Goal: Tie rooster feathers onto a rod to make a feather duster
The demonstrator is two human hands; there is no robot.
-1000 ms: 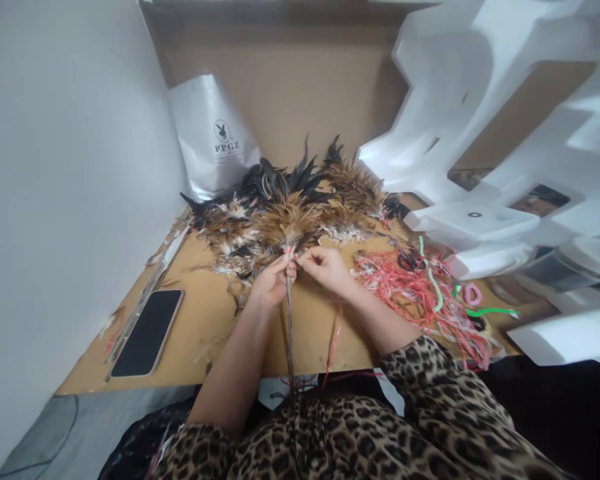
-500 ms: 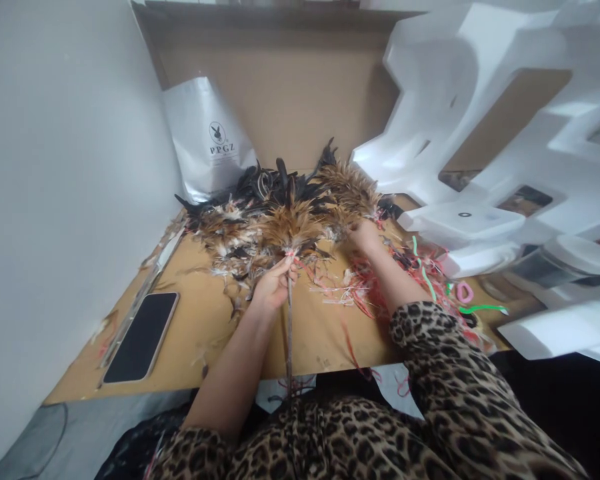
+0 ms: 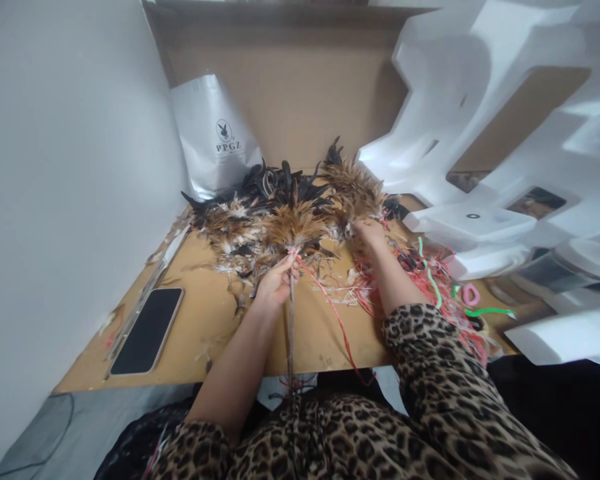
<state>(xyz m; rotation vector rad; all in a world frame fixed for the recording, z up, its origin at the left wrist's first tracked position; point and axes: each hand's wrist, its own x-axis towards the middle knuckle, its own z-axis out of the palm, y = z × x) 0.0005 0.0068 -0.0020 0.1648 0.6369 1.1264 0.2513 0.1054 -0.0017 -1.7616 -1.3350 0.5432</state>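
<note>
My left hand [image 3: 279, 280] is closed round the thin stick [image 3: 291, 327] of a feather duster, just under its head. The duster's brown and black feathers [image 3: 295, 227] fan out above my fingers, bound with red-pink string at the base. From that binding a red strand [image 3: 337, 317] runs down to the right, past the table's front edge. My right hand [image 3: 371, 235] is at the right side of the feather pile, fingers pinched at brown feathers; the fingertips are partly hidden. Beyond it lies a bunch of brown feathers [image 3: 357, 190] with a dark tip.
Loose feathers [image 3: 230, 227] spread over the cardboard-covered table [image 3: 195, 327]. A phone [image 3: 147, 331] lies at left. A silver-white bag [image 3: 215, 133] stands behind. Tangled red string [image 3: 443, 273], green strips [image 3: 490, 311] and a pink ring [image 3: 471, 295] lie at right, beside white foam pieces [image 3: 475, 220].
The red strand now hangs taut-looking from the duster's binding down to the table edge. My right hand stays by the feathers, its fingers turned slightly. The view has shifted a little.
</note>
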